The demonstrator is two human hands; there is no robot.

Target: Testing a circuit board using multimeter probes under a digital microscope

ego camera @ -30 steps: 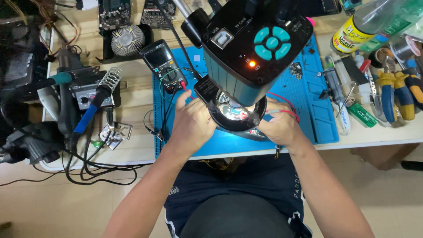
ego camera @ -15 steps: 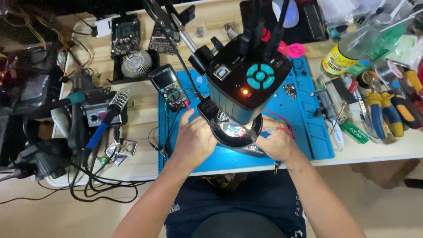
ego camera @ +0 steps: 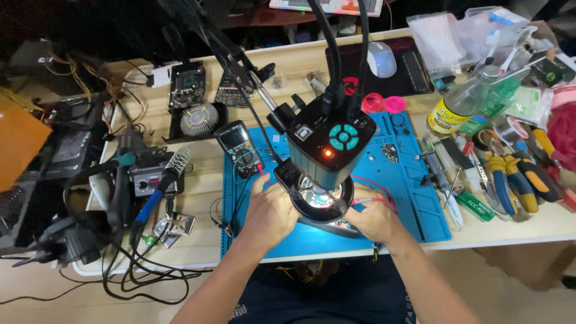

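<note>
Both hands work under the black microscope camera (ego camera: 330,144) and its ring light (ego camera: 321,201), which block the small board (ego camera: 343,225) on the blue mat (ego camera: 414,198). Left hand (ego camera: 270,213) grip: cannot tell. Right hand (ego camera: 375,219) pinches a red probe lead (ego camera: 369,201). Multimeter (ego camera: 240,147) sits just left; pliers (ego camera: 510,180) lie well right on the surface.

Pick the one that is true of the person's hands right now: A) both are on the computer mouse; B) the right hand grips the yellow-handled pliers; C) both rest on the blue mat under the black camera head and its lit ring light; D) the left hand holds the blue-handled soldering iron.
C: the left hand and right hand sit on the blue mat either side of the ring light, beneath the camera head.
</note>
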